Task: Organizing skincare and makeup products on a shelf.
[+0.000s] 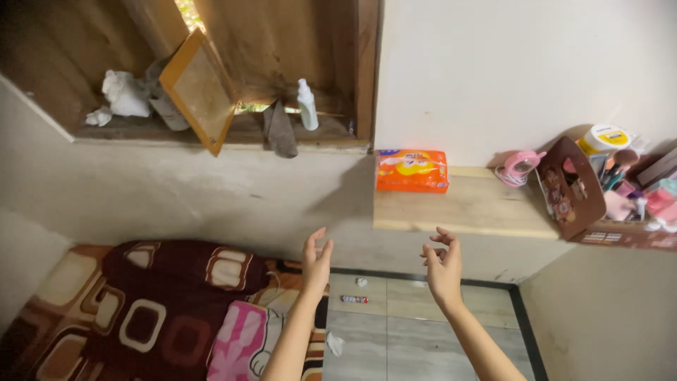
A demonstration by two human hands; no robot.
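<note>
Both hands raised empty below the wooden shelf (465,208): left hand (316,264) fingers loosely spread, right hand (443,268) fingers half-curled, orange packet (412,171) on shelf untouched.

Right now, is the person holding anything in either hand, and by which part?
No. The left hand and right hand are both raised, open and empty, below the wooden shelf with the orange packet.

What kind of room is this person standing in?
Probably a small bedroom in a home. A patterned blanket lies on bedding on the floor, a wooden shelf carries an orange tissue pack and a box of cosmetics, and both hands are empty.
</note>
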